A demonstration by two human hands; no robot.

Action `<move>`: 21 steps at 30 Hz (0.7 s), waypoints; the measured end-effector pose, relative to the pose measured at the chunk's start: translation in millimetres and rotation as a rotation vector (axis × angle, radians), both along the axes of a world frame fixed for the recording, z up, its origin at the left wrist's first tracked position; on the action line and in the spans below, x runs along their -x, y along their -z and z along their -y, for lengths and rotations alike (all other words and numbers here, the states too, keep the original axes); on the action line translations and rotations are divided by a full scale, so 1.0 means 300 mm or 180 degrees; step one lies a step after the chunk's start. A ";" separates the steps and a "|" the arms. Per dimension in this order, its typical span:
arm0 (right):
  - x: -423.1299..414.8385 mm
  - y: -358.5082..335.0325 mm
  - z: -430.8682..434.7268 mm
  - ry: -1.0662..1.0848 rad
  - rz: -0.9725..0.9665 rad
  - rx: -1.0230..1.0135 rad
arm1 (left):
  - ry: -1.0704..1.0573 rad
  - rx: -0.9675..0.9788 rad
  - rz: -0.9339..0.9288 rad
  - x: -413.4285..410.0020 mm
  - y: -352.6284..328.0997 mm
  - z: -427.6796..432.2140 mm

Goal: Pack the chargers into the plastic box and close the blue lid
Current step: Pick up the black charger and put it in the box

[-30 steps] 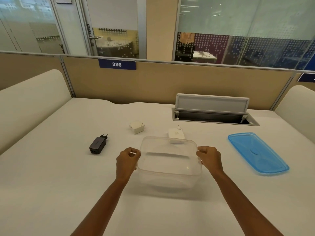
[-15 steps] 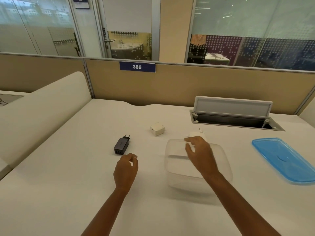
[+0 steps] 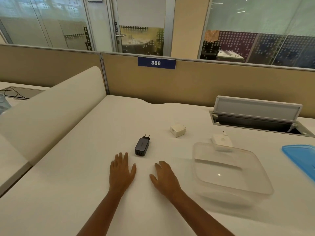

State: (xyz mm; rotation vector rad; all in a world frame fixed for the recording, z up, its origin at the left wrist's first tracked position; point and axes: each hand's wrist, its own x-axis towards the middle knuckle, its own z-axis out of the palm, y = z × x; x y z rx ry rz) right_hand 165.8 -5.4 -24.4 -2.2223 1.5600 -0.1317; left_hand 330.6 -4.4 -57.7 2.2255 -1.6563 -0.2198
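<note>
The white surface fills most of the view and is bounded at the far edge by a tan partition that carries a blue label reading 386. A cable hatch is set into the surface at the far right, with its grey flap raised. The clear plastic box stands upright and uncovered on the surface at the right, with nothing visible inside it. The blue lid lies flat on the surface to the right of the box, apart from it and partly cut off by the frame edge. The left hand lies palm down over the surface with its fingers spread, gripping nothing; its fingertips are just short of the black charger. The right hand is beside it, palm down, fingers loosely apart and unloaded, left of the box and not touching it. The black charger lies on its side, prongs pointing away from the person. A flat white charger lies just behind the far rim of the box and is partly seen through the box wall. A white cube charger sits farther back, between the black charger and the flat white one.
</note>
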 end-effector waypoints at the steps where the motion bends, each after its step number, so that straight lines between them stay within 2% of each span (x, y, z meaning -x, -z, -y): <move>1: -0.013 0.009 0.006 0.0012 0.0011 0.0015 | 0.0036 -0.0007 0.0008 -0.010 0.001 0.011; 5: -0.053 0.029 0.051 0.0162 0.0191 0.0071 | 0.0080 -0.0073 -0.0035 -0.035 -0.002 0.052; 9: -0.127 0.008 0.110 0.0546 0.0687 -0.0051 | 0.0061 -0.0076 -0.0034 -0.040 -0.004 0.083; 14: -0.233 -0.047 0.213 0.0809 0.0659 0.0178 | 0.0129 -0.0041 -0.0050 -0.049 0.008 0.102; 21: -0.304 -0.086 0.303 0.1365 0.0762 -0.0458 | 0.0090 -0.0006 -0.0076 -0.049 0.013 0.105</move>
